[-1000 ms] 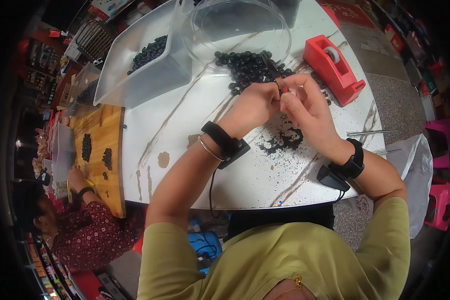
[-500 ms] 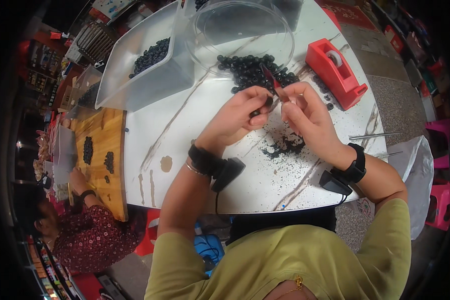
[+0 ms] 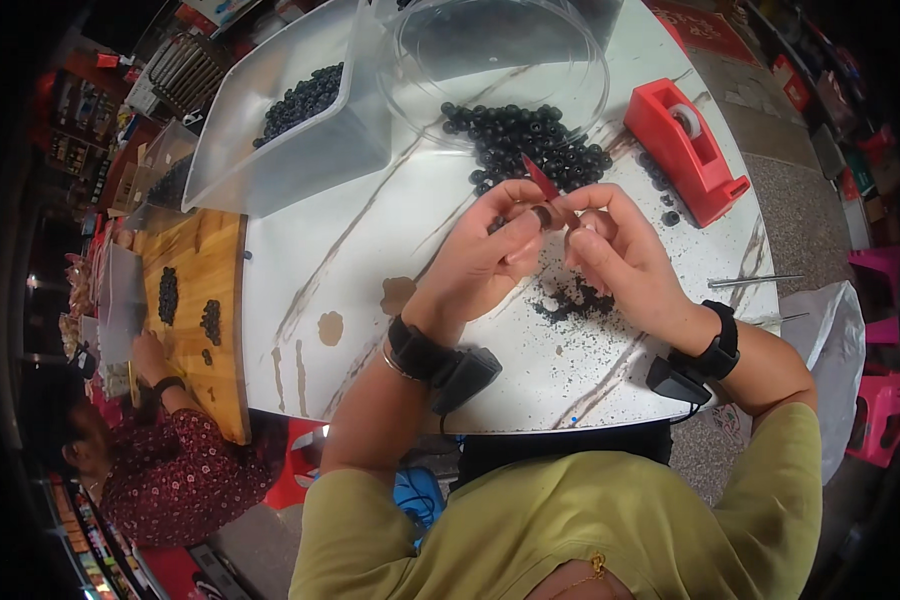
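Note:
Over the white table (image 3: 340, 270), my left hand (image 3: 480, 260) pinches a small round black bead (image 3: 543, 216). Another dark bead (image 3: 496, 224) shows partly among its curled fingers. My right hand (image 3: 625, 255) is closed around a small knife (image 3: 542, 180), its narrow reddish blade pointing up and away past the pinched bead. The fingertips of both hands nearly meet; whether the blade touches the bead I cannot tell. Just beyond my hands lies a heap of loose black beads (image 3: 530, 140). Below them, black shavings (image 3: 573, 303) and crumbs are scattered on the table.
A translucent bin (image 3: 320, 165) with dark beads stands at the far left, beside a clear round container (image 3: 602, 75). A red tape dispenser (image 3: 685, 150) and a thin metal rod (image 3: 755, 281) lie to the right. At left, a co-worker's hand (image 3: 150, 355) rests by a wooden board (image 3: 195, 260).
My hands have come closer together, with the bead now beside the knife blade. My left hand has turned a little, and the whole view has shifted slightly.

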The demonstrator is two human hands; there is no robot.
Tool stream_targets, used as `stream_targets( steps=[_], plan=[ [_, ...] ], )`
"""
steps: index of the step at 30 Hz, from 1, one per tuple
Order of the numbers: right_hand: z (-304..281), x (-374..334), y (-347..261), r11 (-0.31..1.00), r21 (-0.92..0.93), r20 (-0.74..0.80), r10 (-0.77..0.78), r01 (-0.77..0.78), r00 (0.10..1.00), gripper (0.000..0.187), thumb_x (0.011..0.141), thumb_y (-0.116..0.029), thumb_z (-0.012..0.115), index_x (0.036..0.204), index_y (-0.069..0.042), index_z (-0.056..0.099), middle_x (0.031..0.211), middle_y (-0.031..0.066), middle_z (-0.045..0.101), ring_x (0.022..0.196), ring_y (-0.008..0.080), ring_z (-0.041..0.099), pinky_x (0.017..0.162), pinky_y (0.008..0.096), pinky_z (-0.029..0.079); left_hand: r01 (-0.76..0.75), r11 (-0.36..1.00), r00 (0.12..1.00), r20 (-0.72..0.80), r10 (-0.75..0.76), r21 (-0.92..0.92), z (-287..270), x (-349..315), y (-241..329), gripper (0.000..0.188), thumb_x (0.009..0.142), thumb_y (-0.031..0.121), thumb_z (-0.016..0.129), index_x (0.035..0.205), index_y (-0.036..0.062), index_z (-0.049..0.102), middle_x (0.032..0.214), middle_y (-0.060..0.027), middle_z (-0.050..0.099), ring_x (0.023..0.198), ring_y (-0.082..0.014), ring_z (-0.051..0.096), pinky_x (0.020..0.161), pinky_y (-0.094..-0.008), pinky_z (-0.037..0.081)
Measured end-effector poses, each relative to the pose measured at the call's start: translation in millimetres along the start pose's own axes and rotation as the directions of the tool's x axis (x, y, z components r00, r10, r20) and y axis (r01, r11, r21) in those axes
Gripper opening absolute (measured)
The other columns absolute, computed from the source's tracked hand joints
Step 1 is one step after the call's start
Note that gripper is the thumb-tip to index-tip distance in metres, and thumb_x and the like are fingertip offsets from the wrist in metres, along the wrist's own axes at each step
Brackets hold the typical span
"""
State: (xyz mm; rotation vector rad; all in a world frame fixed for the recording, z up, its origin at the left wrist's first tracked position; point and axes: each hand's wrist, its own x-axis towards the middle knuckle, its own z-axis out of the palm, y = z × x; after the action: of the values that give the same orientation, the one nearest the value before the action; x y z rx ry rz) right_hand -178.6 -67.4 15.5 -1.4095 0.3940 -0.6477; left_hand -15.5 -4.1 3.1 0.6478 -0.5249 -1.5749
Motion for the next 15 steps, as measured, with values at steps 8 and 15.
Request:
stream_targets(
  steps=[8, 15],
  plan=[
    [1, -1, 1, 1.000, -0.009, 0.060, 0.022, -0.021, 0.998, 0.027, 0.089, -0.014, 0.044, 0.113, -0.005, 0.039, 0.073, -0.0004, 0.049, 0.052, 0.0005, 0.037, 0.047, 0.0144, 0.030, -0.099, 0.981, 0.995, -0.048, 0.092, -0.168, -13, 1, -16, 0.017, 0.084, 0.006, 0.053, 0.101, 0.0026, 0.054, 0.083, -0.0039, 0.055, 0.060, -0.0044, 0.039, 0.051, -0.0156, 0.032],
    [2, -3, 0, 0.992, -0.121, 0.056, -0.026, 0.032, 0.998, 0.032, 0.087, -0.010, 0.047, 0.116, -0.004, 0.036, 0.082, 0.0022, 0.050, 0.068, 0.0033, 0.046, 0.059, 0.0163, 0.037, -0.150, 0.986, 0.989, -0.014, 0.150, -0.070, -11, 2, -19, 0.017, 0.084, 0.003, 0.053, 0.101, 0.0029, 0.055, 0.093, -0.0067, 0.058, 0.086, -0.0144, 0.054, 0.070, -0.0237, 0.043]
  ],
)
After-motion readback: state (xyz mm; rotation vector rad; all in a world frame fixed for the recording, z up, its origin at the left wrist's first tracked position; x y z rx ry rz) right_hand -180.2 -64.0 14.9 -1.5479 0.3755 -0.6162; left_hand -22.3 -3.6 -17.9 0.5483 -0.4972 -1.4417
